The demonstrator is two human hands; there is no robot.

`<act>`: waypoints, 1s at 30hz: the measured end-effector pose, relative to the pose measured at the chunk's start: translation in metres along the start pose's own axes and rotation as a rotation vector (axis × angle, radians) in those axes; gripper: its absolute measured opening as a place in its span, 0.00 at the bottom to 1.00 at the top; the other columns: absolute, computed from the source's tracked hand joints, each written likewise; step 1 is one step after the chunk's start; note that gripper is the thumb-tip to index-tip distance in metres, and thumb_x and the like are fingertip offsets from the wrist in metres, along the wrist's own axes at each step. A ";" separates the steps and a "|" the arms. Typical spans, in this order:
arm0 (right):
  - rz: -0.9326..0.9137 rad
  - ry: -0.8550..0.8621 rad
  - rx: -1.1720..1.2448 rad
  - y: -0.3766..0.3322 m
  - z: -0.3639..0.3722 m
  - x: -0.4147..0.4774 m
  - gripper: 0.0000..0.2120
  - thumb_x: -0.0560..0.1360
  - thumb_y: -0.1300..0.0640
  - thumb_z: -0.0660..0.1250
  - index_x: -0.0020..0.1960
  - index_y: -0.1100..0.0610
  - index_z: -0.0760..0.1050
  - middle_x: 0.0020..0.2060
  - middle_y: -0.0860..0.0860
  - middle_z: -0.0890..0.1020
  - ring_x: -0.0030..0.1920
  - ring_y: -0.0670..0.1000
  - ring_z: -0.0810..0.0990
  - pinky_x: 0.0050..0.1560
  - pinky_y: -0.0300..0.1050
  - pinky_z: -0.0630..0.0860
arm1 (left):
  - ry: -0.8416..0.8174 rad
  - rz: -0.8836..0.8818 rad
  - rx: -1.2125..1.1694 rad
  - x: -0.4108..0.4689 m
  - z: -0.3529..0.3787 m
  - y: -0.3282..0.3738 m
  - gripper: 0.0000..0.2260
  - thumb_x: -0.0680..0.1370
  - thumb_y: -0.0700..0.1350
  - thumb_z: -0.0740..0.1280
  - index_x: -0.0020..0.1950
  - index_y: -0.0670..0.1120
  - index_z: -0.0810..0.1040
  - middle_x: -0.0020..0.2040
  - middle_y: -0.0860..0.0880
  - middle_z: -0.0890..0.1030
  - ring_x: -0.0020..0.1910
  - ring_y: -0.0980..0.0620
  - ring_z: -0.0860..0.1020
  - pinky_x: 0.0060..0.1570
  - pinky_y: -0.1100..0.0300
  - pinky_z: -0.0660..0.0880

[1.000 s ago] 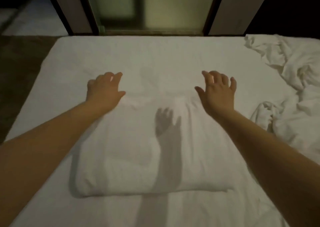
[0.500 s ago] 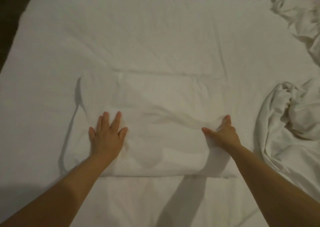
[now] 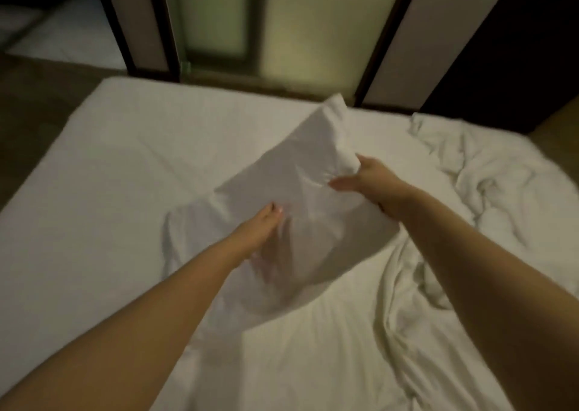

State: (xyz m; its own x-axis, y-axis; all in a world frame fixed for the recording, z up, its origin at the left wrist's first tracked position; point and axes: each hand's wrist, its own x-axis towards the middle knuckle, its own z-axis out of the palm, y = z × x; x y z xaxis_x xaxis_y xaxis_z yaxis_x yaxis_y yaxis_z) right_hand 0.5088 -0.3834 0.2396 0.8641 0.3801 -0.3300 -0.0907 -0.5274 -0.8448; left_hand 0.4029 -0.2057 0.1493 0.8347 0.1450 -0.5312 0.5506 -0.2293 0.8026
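Dim room, frosted panels (image 3: pixel 282 28) behind the far edge of the bed (image 3: pixel 125 175), everything white on white, so bear with me.

Pillow (image 3: pixel 300 197) is up off the sheet over the middle of the bed, tilted, with one corner poking up toward the far edge and the low end hanging close to the sheet. I can't tell if that low end touches.

Right hand (image 3: pixel 369 178) has the pillow's right edge properly pinched: thumb on the near face, fingers wrapped round behind, and the cloth is puckered where it grips. Left hand (image 3: pixel 266 232) is on the lower near part of the pillow, but it's smeared by blur. I honestly can't tell whether the fingers curl round the edge or just lie flat against it.

My read on the why: holding it by two opposite sides at a slant like that looks like turning it or giving it a fluff, with the right hand doing the carrying and the left steadying. Crumpled bedding (image 3: pixel 488 191) is piled along the right edge, clear of the pillow, with a loose fold running down toward the near right corner, probably shoved aside to keep the middle free.
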 end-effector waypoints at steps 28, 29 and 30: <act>-0.191 -0.497 -0.849 0.075 0.095 -0.146 0.28 0.71 0.66 0.60 0.67 0.44 0.70 0.56 0.52 0.78 0.55 0.54 0.75 0.49 0.42 0.66 | -0.599 0.273 1.054 -0.060 -0.023 -0.060 0.05 0.74 0.43 0.70 0.49 0.49 0.80 0.48 0.52 0.80 0.50 0.53 0.75 0.43 0.66 0.66; -0.182 -0.447 -0.840 0.077 0.086 -0.135 0.27 0.71 0.66 0.61 0.66 0.44 0.71 0.57 0.52 0.78 0.57 0.54 0.75 0.51 0.42 0.66 | -0.572 0.247 1.012 -0.052 -0.023 -0.055 0.08 0.74 0.43 0.71 0.52 0.48 0.80 0.50 0.51 0.80 0.51 0.53 0.76 0.45 0.66 0.66; -0.182 -0.375 -0.859 0.077 0.077 -0.122 0.25 0.72 0.64 0.61 0.66 0.44 0.71 0.58 0.51 0.78 0.59 0.55 0.75 0.53 0.43 0.67 | -0.546 0.244 1.003 -0.040 -0.024 -0.045 0.10 0.74 0.43 0.71 0.55 0.47 0.80 0.53 0.50 0.81 0.53 0.53 0.76 0.46 0.67 0.66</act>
State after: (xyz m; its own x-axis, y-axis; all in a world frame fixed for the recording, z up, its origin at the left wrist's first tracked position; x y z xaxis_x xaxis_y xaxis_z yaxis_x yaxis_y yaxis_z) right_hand 0.3582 -0.4123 0.1824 0.6008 0.6515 -0.4633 0.5532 -0.7572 -0.3474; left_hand 0.3448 -0.1776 0.1408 0.6700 -0.3851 -0.6346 -0.0791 -0.8871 0.4548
